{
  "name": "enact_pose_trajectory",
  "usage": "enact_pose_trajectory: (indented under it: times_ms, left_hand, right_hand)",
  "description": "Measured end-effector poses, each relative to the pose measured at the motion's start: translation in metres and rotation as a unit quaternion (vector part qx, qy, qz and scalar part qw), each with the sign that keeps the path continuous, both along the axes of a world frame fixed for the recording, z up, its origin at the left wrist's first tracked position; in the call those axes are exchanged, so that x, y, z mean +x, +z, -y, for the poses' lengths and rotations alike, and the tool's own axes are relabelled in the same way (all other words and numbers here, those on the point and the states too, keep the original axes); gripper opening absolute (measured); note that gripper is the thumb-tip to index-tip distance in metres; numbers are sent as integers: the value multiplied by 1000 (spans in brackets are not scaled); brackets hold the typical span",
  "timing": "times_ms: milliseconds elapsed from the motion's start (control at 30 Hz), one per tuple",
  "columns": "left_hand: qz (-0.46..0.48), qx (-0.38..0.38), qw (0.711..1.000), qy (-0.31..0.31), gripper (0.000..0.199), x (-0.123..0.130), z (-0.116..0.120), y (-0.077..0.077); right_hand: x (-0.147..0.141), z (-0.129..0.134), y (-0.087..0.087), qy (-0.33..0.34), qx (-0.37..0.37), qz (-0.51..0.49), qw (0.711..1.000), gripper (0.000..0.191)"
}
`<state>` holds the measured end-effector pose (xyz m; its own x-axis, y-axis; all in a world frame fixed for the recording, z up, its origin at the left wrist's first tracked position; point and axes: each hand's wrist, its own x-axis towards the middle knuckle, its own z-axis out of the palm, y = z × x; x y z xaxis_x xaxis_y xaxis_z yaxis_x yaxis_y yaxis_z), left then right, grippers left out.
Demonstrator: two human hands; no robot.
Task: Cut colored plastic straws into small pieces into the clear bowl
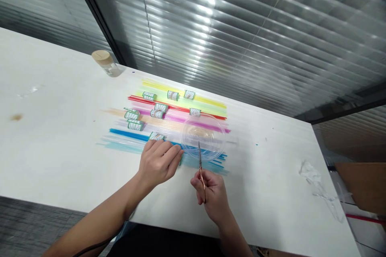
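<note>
My right hand (214,194) grips a pair of scissors (200,164) with copper-coloured handles, its blades pointing away from me over the near rim of a clear round plastic bowl (221,132). My left hand (161,160) is closed, fingertips pinched together just left of the bowl and the blades. Whatever it pinches is too small or hidden to make out. Under both lie long thin coloured strands: a blue bundle (120,133), a pale teal one (120,144), a red one (181,107) and a yellow one (208,100). Printed paper labels (134,125) sit on the bundles.
A jar with a tan lid (104,59) stands near the back edge of the white table (60,148). Crumpled clear plastic (312,172) lies at the right. Blinds behind glass (241,40) rise along the back. A cardboard box (362,184) is beyond the right edge.
</note>
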<state>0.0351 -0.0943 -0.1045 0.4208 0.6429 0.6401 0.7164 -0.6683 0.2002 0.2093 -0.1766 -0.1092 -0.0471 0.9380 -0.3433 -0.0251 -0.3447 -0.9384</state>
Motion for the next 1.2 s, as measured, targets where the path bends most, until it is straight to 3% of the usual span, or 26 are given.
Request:
enact_pose_trajectory:
  times_ms: [633,1200]
  left_hand:
    - [-4,-5,1000,-11,11,4,2,-1]
    - [-3,11,1000,-14,12,4,-2,0]
  right_hand:
    - [0,-1,2,23,-2,-40,999,52]
    - [2,1,5,17,-13,34,999,36]
